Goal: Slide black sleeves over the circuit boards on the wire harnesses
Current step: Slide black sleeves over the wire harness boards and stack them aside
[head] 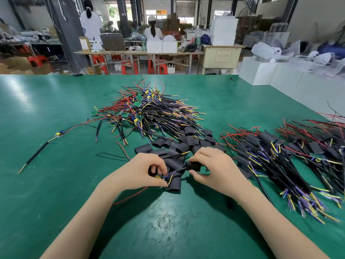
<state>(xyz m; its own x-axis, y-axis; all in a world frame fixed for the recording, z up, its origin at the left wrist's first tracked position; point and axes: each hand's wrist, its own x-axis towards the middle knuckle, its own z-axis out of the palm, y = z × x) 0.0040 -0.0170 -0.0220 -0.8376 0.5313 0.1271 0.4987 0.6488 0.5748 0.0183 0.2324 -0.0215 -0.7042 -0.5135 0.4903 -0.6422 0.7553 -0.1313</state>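
A green table [56, 184] carries a far-centre heap of unsleeved wire harnesses [149, 113], a sleeved pile [280, 161] at right, and loose black sleeves [179, 146] between them (one stray harness [46, 144] lies far left). At near centre, the left hand [141, 171] pinches a small circuit board [161, 178] with curled fingertips. The right hand [214, 169] grips one black sleeve [193, 166] just right of that board, thin wires spanning the gap.

Two hands [141, 171], three harness heaps [153, 111] (sleeves uncountable)
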